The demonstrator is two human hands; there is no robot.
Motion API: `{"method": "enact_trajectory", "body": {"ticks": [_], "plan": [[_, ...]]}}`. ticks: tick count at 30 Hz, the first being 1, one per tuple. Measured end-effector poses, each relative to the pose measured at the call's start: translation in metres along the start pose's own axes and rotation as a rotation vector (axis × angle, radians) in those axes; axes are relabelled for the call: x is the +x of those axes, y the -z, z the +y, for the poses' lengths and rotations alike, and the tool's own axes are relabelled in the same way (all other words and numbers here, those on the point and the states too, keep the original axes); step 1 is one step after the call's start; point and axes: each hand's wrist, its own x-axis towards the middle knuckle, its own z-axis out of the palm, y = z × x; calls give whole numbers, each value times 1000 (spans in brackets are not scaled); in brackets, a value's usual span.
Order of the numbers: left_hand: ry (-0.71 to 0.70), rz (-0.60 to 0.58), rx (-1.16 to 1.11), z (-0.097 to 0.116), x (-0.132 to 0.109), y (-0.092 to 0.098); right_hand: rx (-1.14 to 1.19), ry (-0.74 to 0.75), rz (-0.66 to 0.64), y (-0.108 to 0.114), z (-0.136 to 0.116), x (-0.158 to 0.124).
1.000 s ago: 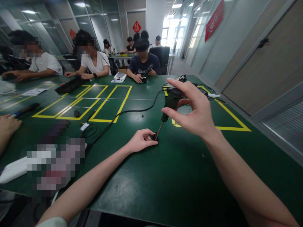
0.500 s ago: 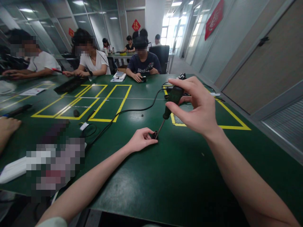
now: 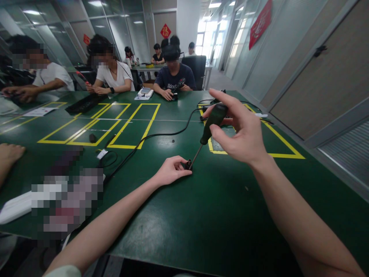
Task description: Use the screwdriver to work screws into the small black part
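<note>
My right hand (image 3: 239, 130) is closed round the dark green handle of a screwdriver (image 3: 211, 123), which leans down to the left. Its thin metal shaft ends on a small black part (image 3: 188, 164) lying on the green table (image 3: 219, 215). My left hand (image 3: 171, 171) rests on the table with its fingers pinched on that small black part, just left of the screwdriver tip. Both forearms reach in from the bottom of the view.
A black cable (image 3: 155, 135) runs across the table from left to right, behind my hands. Yellow tape rectangles (image 3: 135, 123) mark the tabletop. Several people sit at the far side and left, one holding a tool (image 3: 181, 83). A blurred object (image 3: 67, 200) lies near left.
My right hand has turned on the screwdriver handle, its fingers shifting and the handle tilting slightly further right. The left hand has stayed pinched on the small part.
</note>
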Motion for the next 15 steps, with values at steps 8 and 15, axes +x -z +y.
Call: {"method": "enact_trajectory", "body": {"ticks": [8,15], "plan": [[6,14,-4,-1,1,-2,-49,58,39,-2,-5,2],[13,17,-4,-2,2,-4,112,40,-4,-10,-6,-1]]}}
